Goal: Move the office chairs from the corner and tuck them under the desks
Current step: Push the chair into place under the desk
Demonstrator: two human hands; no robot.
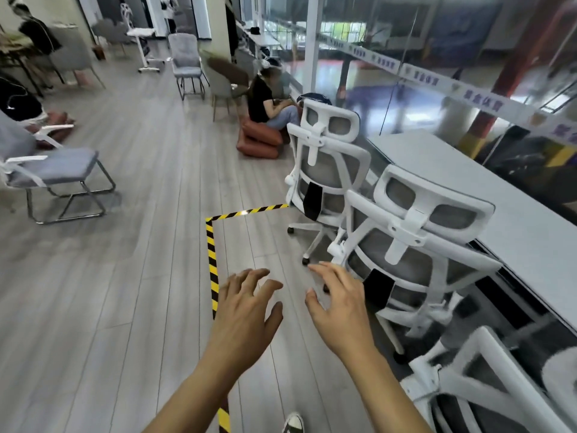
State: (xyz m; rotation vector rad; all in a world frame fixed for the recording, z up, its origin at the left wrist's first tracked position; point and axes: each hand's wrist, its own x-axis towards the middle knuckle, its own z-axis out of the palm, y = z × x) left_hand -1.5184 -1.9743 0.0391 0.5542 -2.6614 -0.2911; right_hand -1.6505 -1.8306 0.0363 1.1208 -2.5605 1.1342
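Two white-framed office chairs with grey mesh backs stand along a long grey desk (474, 189) on the right, facing it. The far chair (327, 164) and the near chair (418, 245) have their seats partly under the desk edge. A third white chair (487, 379) shows at the bottom right, blurred. My left hand (246, 310) and my right hand (340, 304) hover over the floor with fingers spread, holding nothing. The right hand is just left of the near chair's back, apart from it.
Yellow-black tape (212, 260) marks a corner on the wood floor. A grey sled-base chair (53, 179) stands at left. A person (265, 101) sits on brown cushions (259, 139) beyond the far chair. A glass wall runs behind the desk. More chairs stand at the back.
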